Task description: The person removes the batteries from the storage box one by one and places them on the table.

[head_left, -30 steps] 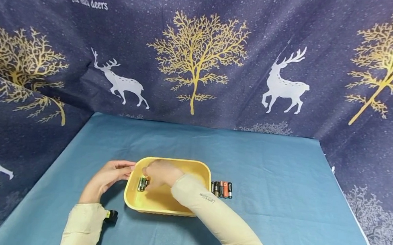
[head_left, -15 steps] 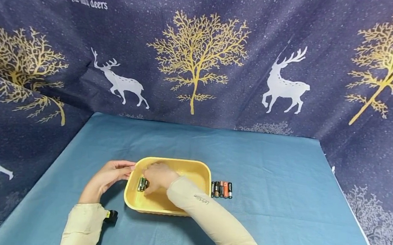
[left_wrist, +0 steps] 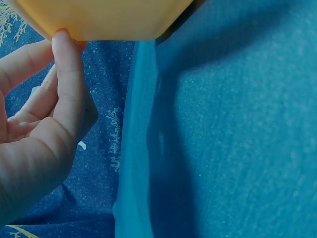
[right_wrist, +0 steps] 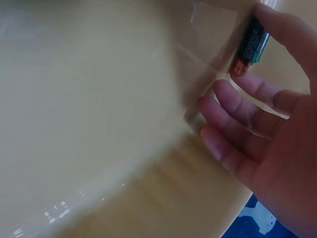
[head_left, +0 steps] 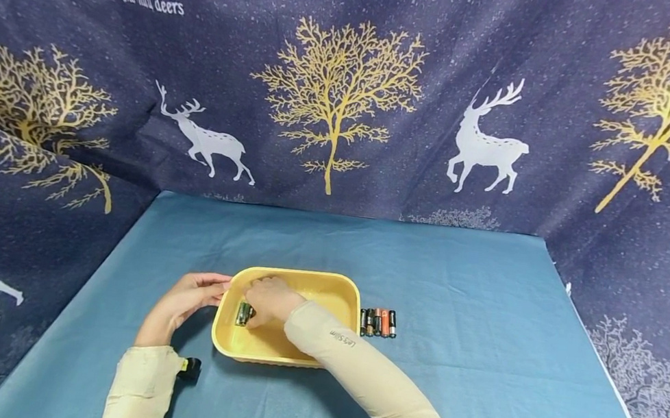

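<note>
A yellow plastic bin (head_left: 305, 364) stands on the blue cloth in the head view. My left hand (head_left: 191, 299) is at its left end, thumb and index finger pinching the edge; the left wrist view has the thumb (left_wrist: 67, 64) against the bin's wall (left_wrist: 114, 22). Inside the bin, my right hand (head_left: 271, 300) reaches down near the left end. Its thumb and index finger hold a dark battery (right_wrist: 251, 44) by the two ends, as the right wrist view shows. A green-and-black battery (head_left: 242, 314) lies right beside those fingertips.
Just right of the bin, several batteries (head_left: 378, 323) lie side by side in a row, black and orange. A black device (head_left: 190, 370) is strapped at the left wrist. Dark blue curtains (head_left: 380, 138) with trees and deer enclose the table.
My right hand and forearm have shifted slightly left and down inside the bin, staying by the batteries. The left hand and the bin stay put.
</note>
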A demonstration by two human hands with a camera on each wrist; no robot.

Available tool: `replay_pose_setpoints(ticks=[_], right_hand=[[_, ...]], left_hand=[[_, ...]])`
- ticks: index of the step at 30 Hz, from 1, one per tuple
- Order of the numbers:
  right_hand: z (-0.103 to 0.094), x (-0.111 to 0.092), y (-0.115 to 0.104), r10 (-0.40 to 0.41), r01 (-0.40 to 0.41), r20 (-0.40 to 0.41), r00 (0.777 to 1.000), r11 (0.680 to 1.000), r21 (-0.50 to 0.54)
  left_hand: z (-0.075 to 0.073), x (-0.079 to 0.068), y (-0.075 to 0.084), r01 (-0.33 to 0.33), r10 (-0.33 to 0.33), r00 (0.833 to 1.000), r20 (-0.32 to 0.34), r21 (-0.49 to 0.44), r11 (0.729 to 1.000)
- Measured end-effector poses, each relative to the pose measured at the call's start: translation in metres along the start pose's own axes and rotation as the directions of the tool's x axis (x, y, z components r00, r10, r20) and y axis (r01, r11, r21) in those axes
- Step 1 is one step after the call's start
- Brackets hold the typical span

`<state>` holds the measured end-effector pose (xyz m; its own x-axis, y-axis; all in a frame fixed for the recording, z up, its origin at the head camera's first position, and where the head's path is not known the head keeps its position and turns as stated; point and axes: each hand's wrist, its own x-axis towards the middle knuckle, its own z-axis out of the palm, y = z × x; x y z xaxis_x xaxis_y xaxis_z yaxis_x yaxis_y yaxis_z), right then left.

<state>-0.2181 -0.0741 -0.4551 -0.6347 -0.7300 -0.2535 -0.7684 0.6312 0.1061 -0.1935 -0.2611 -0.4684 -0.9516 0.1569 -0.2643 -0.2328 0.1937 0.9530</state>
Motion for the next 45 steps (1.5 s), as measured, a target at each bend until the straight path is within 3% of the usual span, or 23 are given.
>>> replay_pose_setpoints(ticks=[24, 40, 45], right_hand=[[-0.01, -0.015, 0.011, -0.015, 0.016, 0.037, 0.999, 1.0, -0.007], [-0.032, -0.044, 0.022, 0.011, -0.008, 0.077, 0.997, 0.999, -0.031], [-0.036, -0.053, 0.027, -0.013, 0.015, 0.06, 0.998, 0.999, -0.034]], left_hand=[[0.001, 0.003, -0.002, 0.019, -0.018, 0.999, -0.031, 0.035, 0.999], [0.001, 0.001, -0.001, 0.012, -0.01, 0.999, -0.035, 0.041, 0.999], [0.002, 0.001, 0.0, 0.008, -0.007, 0.999, -0.034, 0.036, 0.999]])
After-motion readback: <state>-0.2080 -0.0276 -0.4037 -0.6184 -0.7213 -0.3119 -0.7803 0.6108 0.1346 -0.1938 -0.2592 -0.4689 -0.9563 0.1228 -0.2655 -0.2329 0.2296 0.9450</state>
